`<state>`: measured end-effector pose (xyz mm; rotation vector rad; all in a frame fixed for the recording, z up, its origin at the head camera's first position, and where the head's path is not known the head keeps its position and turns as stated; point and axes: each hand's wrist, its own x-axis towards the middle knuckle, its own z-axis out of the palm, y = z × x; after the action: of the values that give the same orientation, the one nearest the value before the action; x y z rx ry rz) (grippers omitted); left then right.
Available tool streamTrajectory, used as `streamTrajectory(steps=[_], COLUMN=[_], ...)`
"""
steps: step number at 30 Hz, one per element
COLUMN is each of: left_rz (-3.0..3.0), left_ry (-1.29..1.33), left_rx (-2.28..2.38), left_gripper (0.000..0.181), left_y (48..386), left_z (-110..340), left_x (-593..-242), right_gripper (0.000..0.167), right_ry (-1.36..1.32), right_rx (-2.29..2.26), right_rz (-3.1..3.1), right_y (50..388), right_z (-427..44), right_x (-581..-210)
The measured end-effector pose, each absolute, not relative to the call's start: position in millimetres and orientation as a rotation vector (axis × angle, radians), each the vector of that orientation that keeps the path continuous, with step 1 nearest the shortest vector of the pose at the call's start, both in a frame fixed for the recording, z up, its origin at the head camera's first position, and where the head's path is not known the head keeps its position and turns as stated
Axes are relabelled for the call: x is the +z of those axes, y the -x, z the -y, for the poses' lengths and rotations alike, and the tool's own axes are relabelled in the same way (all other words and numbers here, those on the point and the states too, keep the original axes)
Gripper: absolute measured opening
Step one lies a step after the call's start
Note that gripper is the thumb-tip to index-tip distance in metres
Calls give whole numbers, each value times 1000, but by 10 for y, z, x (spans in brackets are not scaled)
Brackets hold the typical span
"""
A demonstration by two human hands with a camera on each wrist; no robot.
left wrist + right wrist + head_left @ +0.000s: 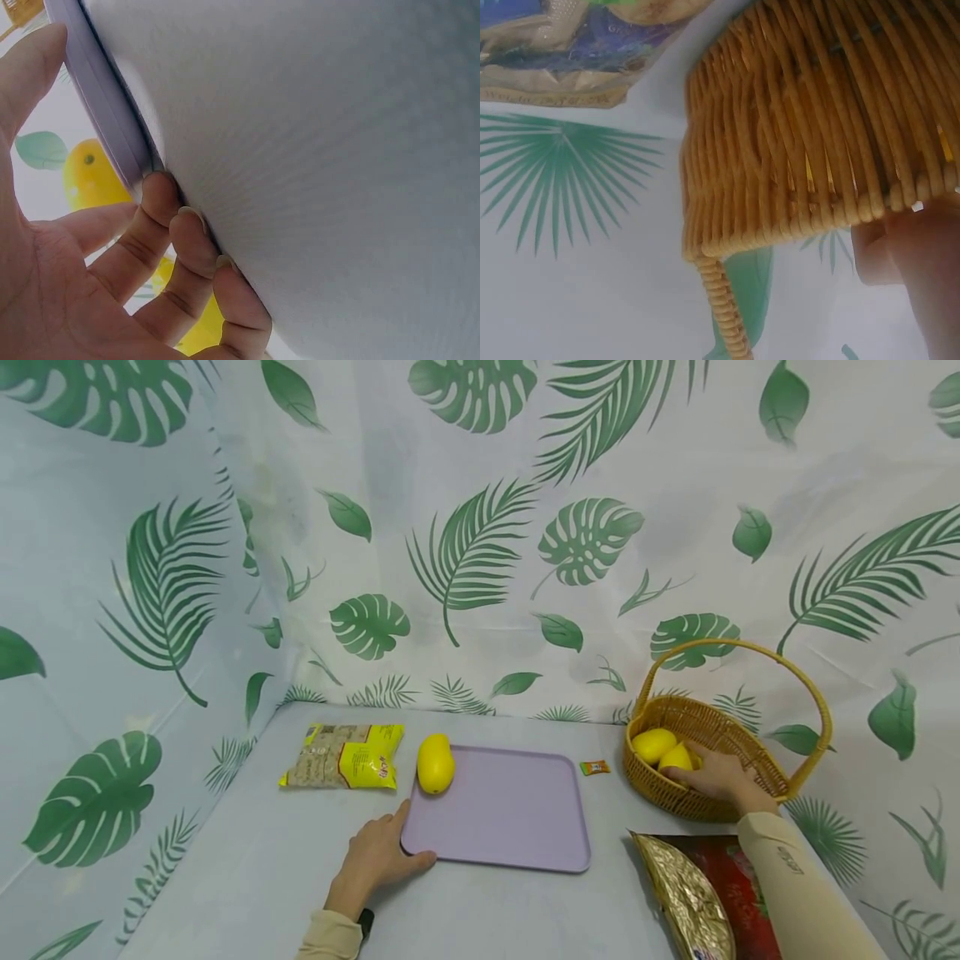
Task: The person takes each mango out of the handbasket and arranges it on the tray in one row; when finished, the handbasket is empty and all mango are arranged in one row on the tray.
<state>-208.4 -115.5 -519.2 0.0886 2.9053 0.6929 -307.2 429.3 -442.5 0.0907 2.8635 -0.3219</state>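
Observation:
A lilac tray (498,810) lies on the table with a yellow mango (435,764) on its back left corner. My left hand (378,853) touches the tray's near left corner, thumb at the front edge and fingers spread along the left side; the left wrist view shows the thumb against the tray rim (101,97). At the right, my right hand (716,774) reaches into a wicker basket (667,795), thumb and fingers around a yellow mango (675,758), beside another mango (654,745). In the right wrist view, the basket (780,150) hides the fingertips of the right hand (922,262).
A yellow snack bag (345,758) lies left of the tray. Between tray and basket is a small orange and green packet (595,767). A red and gold bag (697,893) lies at the front right, partly under my right forearm. The basket's tall handle (817,693) arches above it.

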Motion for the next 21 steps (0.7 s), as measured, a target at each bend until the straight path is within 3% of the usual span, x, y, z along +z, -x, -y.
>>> streamTrajectory(steps=[21], left_rz=[-2915], left_ry=[-114], left_rx=[707], left_gripper=[100], left_y=[2082], left_z=[1165], left_x=[-5197], right_gripper=[105], right_ry=[23], right_rx=[-410], right_rz=[-2961], right_y=[3004], right_z=[-4126], right_x=[-4174])
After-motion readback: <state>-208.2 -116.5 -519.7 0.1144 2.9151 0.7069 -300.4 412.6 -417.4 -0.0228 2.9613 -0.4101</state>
